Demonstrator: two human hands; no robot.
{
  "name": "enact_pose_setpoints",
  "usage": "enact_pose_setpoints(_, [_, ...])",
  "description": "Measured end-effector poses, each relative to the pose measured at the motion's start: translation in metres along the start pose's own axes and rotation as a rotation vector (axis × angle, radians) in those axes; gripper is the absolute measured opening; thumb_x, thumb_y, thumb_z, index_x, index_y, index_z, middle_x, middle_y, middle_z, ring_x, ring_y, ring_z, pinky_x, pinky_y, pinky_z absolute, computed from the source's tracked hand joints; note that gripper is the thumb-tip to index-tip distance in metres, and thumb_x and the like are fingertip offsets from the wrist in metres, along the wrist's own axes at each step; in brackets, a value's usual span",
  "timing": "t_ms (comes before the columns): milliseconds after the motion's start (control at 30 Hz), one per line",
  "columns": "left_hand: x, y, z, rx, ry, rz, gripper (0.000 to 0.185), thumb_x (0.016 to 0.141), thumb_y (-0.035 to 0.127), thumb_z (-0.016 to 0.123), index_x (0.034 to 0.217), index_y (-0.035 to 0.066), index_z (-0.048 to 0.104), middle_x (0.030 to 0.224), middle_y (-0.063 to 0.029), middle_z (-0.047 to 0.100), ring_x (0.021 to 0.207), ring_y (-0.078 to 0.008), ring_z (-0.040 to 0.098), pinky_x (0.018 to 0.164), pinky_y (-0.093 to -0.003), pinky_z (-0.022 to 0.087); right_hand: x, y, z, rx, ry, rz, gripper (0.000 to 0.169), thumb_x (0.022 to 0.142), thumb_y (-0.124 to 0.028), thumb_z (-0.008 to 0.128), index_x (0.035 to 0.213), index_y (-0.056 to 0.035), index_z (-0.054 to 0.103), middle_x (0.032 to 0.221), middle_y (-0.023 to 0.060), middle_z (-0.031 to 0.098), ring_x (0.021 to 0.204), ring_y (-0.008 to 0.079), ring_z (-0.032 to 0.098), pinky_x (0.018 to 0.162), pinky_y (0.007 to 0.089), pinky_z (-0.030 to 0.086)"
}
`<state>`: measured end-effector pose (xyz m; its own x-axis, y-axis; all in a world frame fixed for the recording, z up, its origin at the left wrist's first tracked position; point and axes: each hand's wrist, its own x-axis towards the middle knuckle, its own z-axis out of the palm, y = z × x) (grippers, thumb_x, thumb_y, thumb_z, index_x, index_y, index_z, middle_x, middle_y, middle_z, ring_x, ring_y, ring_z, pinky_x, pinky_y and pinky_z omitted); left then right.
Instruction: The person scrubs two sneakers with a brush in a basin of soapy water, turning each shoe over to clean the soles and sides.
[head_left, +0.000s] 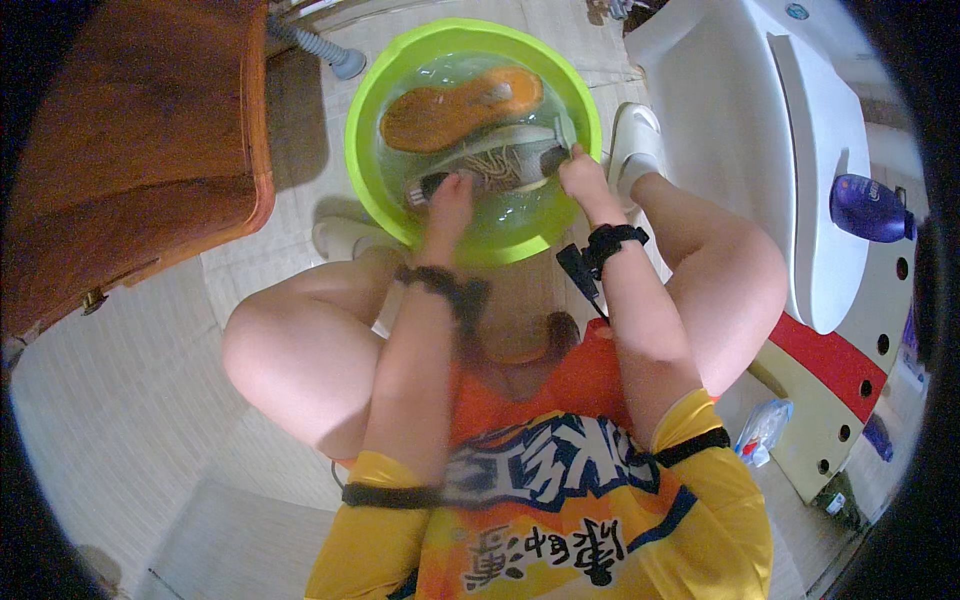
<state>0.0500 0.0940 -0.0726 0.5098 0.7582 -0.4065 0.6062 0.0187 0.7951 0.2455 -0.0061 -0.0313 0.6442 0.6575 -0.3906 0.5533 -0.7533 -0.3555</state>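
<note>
A lime-green plastic basin (581, 217) holds cloudy water on the floor between my feet. A grey lace-up shoe (502, 169) lies half in the water, its laces facing up. My left hand (451, 202) grips the shoe's dark left end, slightly blurred. At the other end, my right hand (587, 180) closes around a pale, narrow tool (564, 133), possibly a brush, beside the shoe's dark tip; the fingers hide part of it. Farther back in the basin, an orange shoe sole (461, 107) faces upward.
A wooden cabinet (135, 135) stands at the left, with a grey corrugated drain hose (330, 51) behind it. To the right is a white toilet (716, 112); a purple bottle (866, 208) rests on its lid. A plastic bag (763, 431) lies lower right.
</note>
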Motion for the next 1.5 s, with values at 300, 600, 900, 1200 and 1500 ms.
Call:
enact_pose_setpoints(300, [-0.017,-0.002,0.019,-0.006,0.030,0.019,0.029,0.083,0.029,0.047,0.082,0.001,0.053,0.072,-0.0144,0.055,0.064,-0.0232,0.052,0.061,-0.0334,0.040,0.071,0.023,0.022,-0.264,-0.161,-0.076,0.026,0.071,-0.020,0.046,0.078,0.0006,0.060,0.081,0.0219,0.058,0.079,0.0366,0.056,0.070,0.0416,0.046])
enact_pose_setpoints(600, [-0.025,0.013,0.015,0.010,0.070,-0.059,0.034,0.084,0.031,0.042,0.092,0.001,0.055,0.089,-0.0209,0.056,0.085,-0.0366,0.054,0.072,-0.0395,0.043,0.041,0.012,-0.010,0.467,-0.421,0.171,0.032,0.079,-0.028,0.045,0.088,-0.0019,0.060,0.072,0.0134,0.059,0.062,0.0272,0.057,0.059,0.0357,0.046])
enact_pose_setpoints(900, [-0.017,0.037,0.027,-0.117,0.022,-0.005,0.028,0.080,0.025,0.043,0.083,0.000,0.055,0.084,-0.0217,0.056,0.077,-0.0367,0.054,0.066,-0.0419,0.042,-0.039,-0.025,-0.008,0.348,-0.203,-0.033,0.032,0.068,-0.022,0.063,0.090,-0.0003,0.055,0.069,0.0126,0.058,0.063,0.0201,0.056,0.060,0.0305,0.044])
enact_pose_setpoints(1200, [-0.016,0.048,0.009,0.260,-0.131,0.063,0.024,0.077,0.024,0.050,0.085,0.004,0.060,0.085,-0.0167,0.060,0.080,-0.0313,0.057,0.071,-0.0397,0.044,-0.043,-0.041,0.043,0.202,0.121,-0.068,0.032,0.062,-0.013,0.065,0.086,0.0034,0.049,0.079,0.0231,0.057,0.079,0.0390,0.054,0.070,0.0413,0.044])
enact_pose_setpoints(1500, [-0.032,0.031,-0.014,0.482,-0.110,0.071,0.032,0.067,0.018,0.058,0.094,0.003,0.054,0.087,-0.0202,0.058,0.083,-0.0357,0.054,0.072,-0.0424,0.044,-0.010,-0.020,0.048,0.575,0.226,0.070,0.018,0.071,-0.012,0.053,0.083,0.0003,0.052,0.072,0.0224,0.057,0.071,0.0389,0.055,0.063,0.0422,0.045])
